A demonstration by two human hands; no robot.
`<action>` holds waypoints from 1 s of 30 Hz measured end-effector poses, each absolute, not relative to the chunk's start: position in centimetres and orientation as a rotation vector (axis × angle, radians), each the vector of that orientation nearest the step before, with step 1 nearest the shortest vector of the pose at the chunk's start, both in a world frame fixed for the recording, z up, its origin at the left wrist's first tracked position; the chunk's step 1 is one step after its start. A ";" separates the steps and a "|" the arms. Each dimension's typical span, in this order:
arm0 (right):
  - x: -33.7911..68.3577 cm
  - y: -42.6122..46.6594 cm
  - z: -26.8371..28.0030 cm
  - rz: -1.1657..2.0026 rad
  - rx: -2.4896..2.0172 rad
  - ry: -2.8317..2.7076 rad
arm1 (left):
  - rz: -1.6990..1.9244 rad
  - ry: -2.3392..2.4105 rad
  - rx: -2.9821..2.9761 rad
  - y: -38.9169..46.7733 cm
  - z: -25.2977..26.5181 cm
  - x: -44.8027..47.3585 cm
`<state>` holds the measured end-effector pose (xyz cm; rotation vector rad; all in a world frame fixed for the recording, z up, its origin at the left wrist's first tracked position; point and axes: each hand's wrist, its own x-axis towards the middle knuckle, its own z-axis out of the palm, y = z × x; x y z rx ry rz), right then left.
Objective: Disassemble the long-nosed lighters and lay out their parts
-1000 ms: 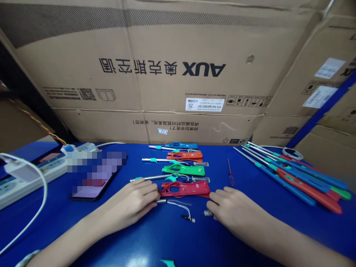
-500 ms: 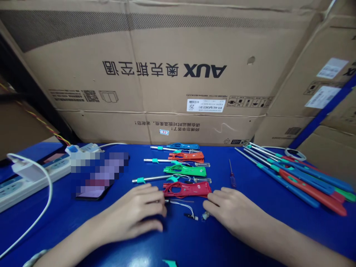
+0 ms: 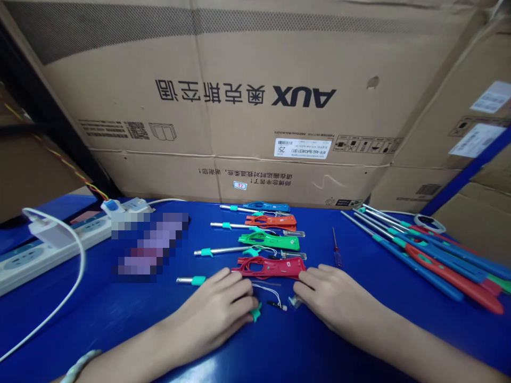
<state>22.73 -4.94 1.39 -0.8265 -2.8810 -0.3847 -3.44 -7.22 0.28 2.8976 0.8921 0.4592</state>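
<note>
My left hand (image 3: 225, 306) is closed, with a small teal plastic piece (image 3: 256, 312) at its fingertips. A metal rod with a teal collar (image 3: 198, 280) pokes out to its left, partly hidden by the hand. My right hand (image 3: 325, 292) is curled at the right end of a red lighter casing half (image 3: 271, 267), its fingers on a small clear plastic part (image 3: 294, 302). Between the hands lies a black part with white wires (image 3: 277, 305). Behind are rows with a green casing half (image 3: 275, 241), an orange one (image 3: 275, 221) and a blue one (image 3: 271, 206).
Several long lighters (image 3: 435, 255) lie fanned out on the right. A small screwdriver (image 3: 337, 255) is on the blue table behind my right hand. At left are a power strip (image 3: 93, 229) and a blurred phone (image 3: 155, 244). A cardboard box (image 3: 239, 133) walls off the back.
The teal piece that lay at the bottom edge is gone from there; one now shows at my left fingertips. My left hand has closed and moved right. My right hand stays at the red casing.
</note>
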 end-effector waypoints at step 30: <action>22.2 -4.6 -0.1 -0.598 -0.753 -2.724 | 0.537 0.774 2.717 -6.5 1.5 -4.2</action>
